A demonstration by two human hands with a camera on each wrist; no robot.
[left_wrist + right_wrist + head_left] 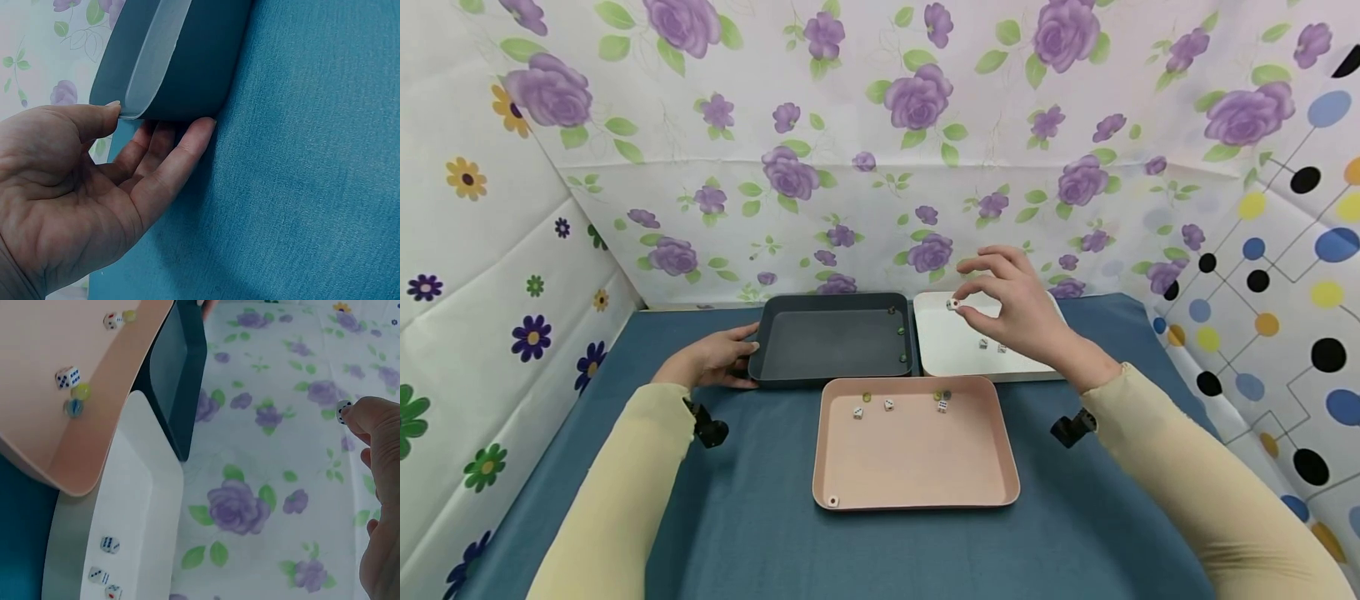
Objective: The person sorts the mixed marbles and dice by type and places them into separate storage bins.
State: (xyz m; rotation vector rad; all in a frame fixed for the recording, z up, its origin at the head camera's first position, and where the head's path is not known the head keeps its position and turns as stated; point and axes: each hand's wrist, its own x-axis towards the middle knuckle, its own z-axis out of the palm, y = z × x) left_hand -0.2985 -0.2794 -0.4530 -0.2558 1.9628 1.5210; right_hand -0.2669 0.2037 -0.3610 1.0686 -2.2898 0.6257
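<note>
Above the white tray (938,354), my right hand (1018,308) pinches a white die (953,305) between thumb and fingertips. Several white dice (110,544) lie in that tray, partly behind the hand in the head view. My left hand (718,357) grips the left edge of the dark grey tray (820,346). Its thumb (103,119) rests on the rim and the other fingers reach against the outer wall. Small glass marbles (901,331) sit along the dark tray's right side. In front, the pink tray (917,467) holds several dice (889,404) and some glass marbles (867,397).
A blue cloth (752,517) covers the table. The dark and white trays stand side by side at the back, the pink one nearer. A flowered curtain (865,200) rises right behind them, and patterned sheets (1262,275) hang at both sides.
</note>
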